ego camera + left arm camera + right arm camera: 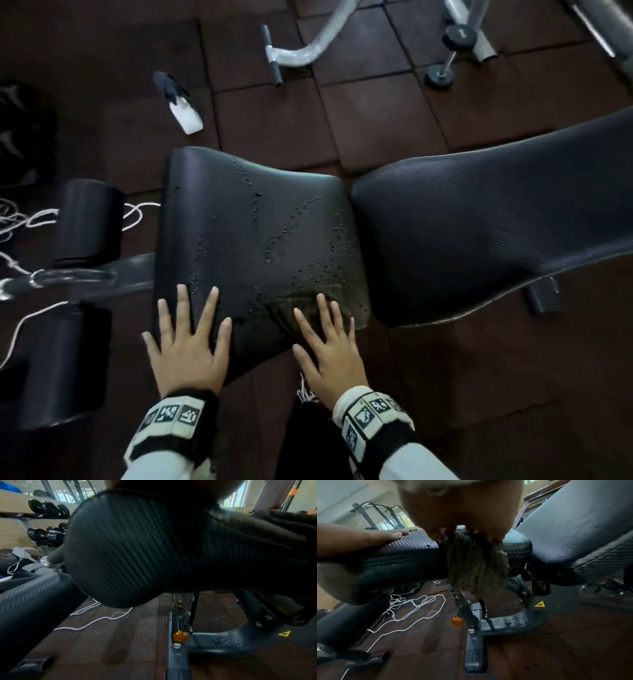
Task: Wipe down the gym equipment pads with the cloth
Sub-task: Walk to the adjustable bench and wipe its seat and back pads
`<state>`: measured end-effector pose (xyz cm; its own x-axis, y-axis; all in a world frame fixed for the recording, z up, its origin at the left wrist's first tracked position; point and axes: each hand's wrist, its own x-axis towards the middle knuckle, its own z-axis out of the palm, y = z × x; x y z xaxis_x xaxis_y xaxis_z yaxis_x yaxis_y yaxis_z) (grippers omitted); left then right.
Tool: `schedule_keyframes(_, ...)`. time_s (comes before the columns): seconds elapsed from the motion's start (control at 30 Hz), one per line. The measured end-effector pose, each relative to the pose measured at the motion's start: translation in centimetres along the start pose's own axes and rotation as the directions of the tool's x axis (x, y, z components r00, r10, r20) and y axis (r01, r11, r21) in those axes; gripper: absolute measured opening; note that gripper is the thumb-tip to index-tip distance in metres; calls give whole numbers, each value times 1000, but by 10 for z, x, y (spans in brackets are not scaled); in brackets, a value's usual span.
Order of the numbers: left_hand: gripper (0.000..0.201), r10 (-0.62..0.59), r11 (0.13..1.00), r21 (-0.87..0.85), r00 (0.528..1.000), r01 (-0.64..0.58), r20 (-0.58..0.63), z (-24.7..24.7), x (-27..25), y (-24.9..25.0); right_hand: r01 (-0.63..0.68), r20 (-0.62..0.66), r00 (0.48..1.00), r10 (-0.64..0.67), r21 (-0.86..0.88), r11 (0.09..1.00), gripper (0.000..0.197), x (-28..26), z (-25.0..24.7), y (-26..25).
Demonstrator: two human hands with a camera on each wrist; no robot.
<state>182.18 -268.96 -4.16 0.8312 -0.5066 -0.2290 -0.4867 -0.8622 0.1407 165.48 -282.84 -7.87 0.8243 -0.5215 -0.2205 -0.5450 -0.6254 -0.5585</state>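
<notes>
My right grip [329, 346], fingers flat, presses brown fringed cloth [308, 305] on wet black textured seat pad [253, 219]; left grip [190, 346] flat beside, holding nothing.

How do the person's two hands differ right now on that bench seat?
The right hand presses flat on the cloth, while the left hand rests on the bare seat pad. The right hand sits by the droplets; the left hand lies on a drier-looking part. Both are spread open, fingers straight.

Cloth [310, 305] mostly under right hand [330, 356] (perhaps folded); backrest pad [479, 233] cropped.
</notes>
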Motion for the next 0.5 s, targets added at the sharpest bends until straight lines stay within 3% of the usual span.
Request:
schedule_keyframes(0.33, 56, -10, 999, -33, 996, 7, -84, 9, -2, -1, 97, -76, 991, -109, -145, 985, 47, 58, -1, -3)
schedule_keyframes(0.5, 56, -6, 999, -40, 995, 2, -98, 9, -2, -1, 20, -93, 995, -32, -121, 992, 51, 104, -12, 12)
